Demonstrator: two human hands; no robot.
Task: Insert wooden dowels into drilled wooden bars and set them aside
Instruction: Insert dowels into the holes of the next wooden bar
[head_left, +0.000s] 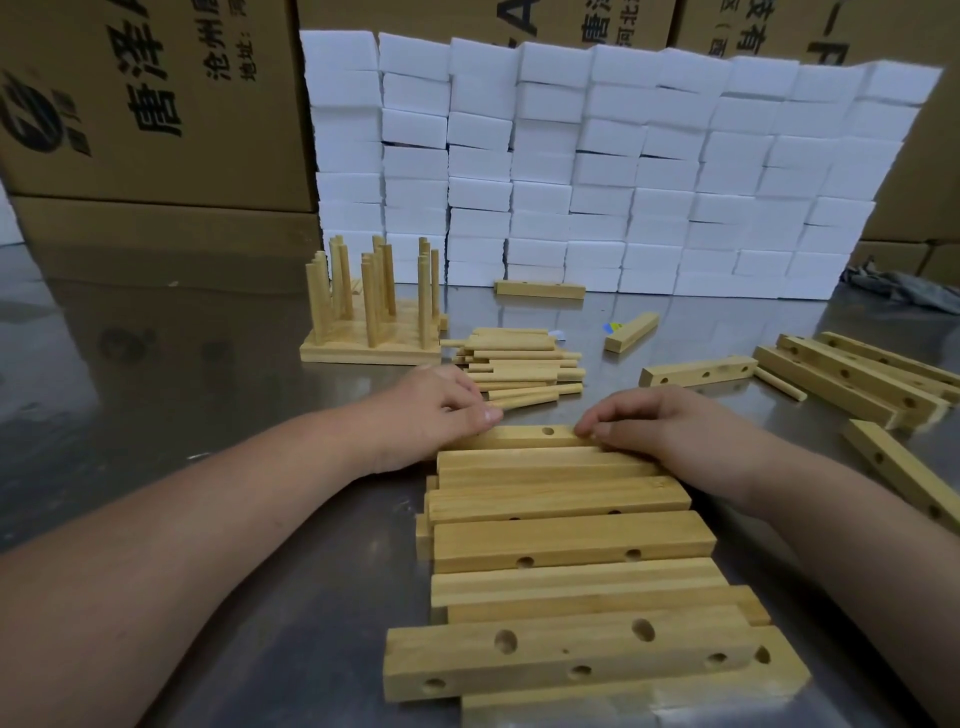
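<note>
A row of several drilled wooden bars (566, 540) lies across the metal table in front of me. At its far end sits one bar (524, 436) with a hole facing up. My left hand (441, 405) grips that bar's left end, and my right hand (670, 423) holds its right end with curled fingers. Just beyond my hands lies a pile of loose dowels (519, 364). Behind it at the left stand finished bars (371, 312) with several upright dowels.
More drilled bars (852, 379) lie at the right, one (698, 371) closer to the middle. A short block (631, 332) and another bar (540, 288) lie further back. A wall of white foam blocks (597, 166) and cardboard boxes (145, 104) closes the far side.
</note>
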